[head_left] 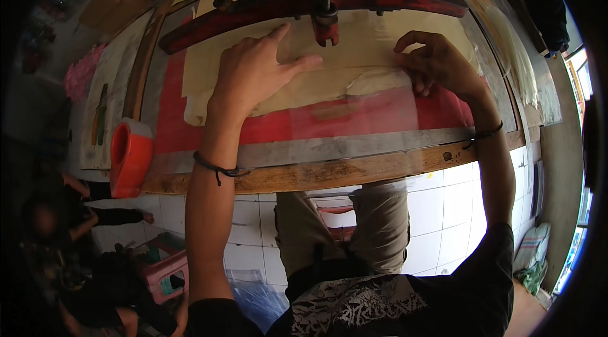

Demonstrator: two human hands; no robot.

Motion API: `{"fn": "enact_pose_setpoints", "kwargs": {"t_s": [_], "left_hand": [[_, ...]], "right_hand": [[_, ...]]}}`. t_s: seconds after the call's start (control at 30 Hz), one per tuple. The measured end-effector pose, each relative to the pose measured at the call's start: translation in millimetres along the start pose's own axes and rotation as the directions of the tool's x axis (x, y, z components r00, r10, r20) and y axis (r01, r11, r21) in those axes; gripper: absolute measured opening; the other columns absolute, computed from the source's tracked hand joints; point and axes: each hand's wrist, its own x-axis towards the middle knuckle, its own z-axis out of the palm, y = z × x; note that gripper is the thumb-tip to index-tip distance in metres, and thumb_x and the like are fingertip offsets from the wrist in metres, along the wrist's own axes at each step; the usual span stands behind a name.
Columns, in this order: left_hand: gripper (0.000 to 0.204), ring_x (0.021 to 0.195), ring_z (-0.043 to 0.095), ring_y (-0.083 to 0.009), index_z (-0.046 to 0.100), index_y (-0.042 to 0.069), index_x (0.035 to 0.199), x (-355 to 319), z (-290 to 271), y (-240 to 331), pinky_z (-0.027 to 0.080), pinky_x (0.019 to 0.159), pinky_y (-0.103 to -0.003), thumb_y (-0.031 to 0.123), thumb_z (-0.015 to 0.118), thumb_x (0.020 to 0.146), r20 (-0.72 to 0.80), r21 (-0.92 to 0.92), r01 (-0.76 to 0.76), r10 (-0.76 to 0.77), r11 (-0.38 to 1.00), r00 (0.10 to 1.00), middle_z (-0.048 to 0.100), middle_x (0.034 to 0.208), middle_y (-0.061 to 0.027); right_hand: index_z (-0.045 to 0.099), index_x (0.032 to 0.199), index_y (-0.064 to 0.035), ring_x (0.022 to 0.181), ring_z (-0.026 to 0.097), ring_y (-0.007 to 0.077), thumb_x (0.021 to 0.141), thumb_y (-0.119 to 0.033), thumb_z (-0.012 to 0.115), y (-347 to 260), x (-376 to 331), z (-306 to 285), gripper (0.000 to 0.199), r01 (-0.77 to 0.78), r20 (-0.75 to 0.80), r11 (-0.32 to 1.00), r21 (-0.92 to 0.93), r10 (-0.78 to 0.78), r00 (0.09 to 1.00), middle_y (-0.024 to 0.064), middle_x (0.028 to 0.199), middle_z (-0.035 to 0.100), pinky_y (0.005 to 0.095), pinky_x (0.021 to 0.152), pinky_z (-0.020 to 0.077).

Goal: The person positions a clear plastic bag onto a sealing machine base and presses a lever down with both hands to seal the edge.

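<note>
My left hand [250, 74] rests over a tan sheet [209, 71] on the bench, its thumb and index finger spread apart. To the right, my right hand [437, 65] has its fingers curled, thumb and index drawn together near the tan sheet's edge; what they pinch, if anything, cannot be made out. Between and below the hands a see-through film [354, 134] seems to hang over the red layer [259, 125] and the bench edge. A pale piece with an uneven edge [377, 82] lies beside my right hand.
A dark metal clamp with a curved red bar [253, 13] spans the bench just beyond my hands. An orange-red ring-shaped object [132, 156] sits at the left corner of the wooden frame [329, 172]. Other people [95, 286] are at lower left, beside a pink stool [166, 270].
</note>
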Motion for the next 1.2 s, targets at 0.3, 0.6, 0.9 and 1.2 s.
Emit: {"fn": "enact_pose_setpoints", "kwargs": {"t_s": [0.3,0.6,0.9,1.2], "left_hand": [[0.108,0.086,0.074,-0.0356,0.059,0.002,0.142,2,13,-13,0.058,0.083,-0.045,0.085,0.067,0.073,-0.08,0.046,-0.092,0.096,0.995,0.992,0.073,0.079,-0.0206],[0.107,0.109,0.069,-0.0378,0.055,0.004,0.147,3,3,0,0.054,0.097,-0.044,0.084,0.064,0.077,0.037,0.093,0.003,-0.006,0.996,0.999,0.071,0.11,-0.0227],[0.103,0.118,0.066,-0.0394,0.054,0.003,0.147,3,-2,5,0.052,0.102,-0.044,0.082,0.059,0.082,0.116,0.081,0.048,-0.057,0.996,0.992,0.069,0.123,-0.0262],[0.095,0.116,0.067,-0.0408,0.057,0.002,0.144,1,1,4,0.052,0.1,-0.045,0.078,0.058,0.087,0.054,0.093,0.022,-0.028,0.995,0.998,0.071,0.119,-0.0256]], "right_hand": [[0.063,0.11,-0.006,0.051,0.061,0.0063,0.102,-0.023,0.065,2,1,1,0.019,0.023,-0.003,1.0,0.008,-0.023,1.0,0.0,0.064,0.063,0.0198,0.044,0.0481],[0.062,0.111,-0.006,0.051,0.061,0.0067,0.102,-0.023,0.066,2,1,1,0.02,0.011,-0.023,1.0,0.016,-0.011,1.0,0.0001,0.066,0.064,0.0202,0.044,0.0486],[0.064,0.11,-0.0003,0.055,0.064,0.0109,0.101,-0.022,0.067,-3,0,2,0.024,-0.004,-0.044,1.0,-0.01,0.004,0.999,0.006,0.07,0.068,0.0242,0.048,0.0543],[0.063,0.111,-0.0025,0.051,0.062,0.0102,0.101,-0.026,0.067,0,2,3,0.026,-0.007,-0.072,1.0,-0.019,0.006,0.997,0.0048,0.066,0.066,0.0242,0.044,0.0508]]}}
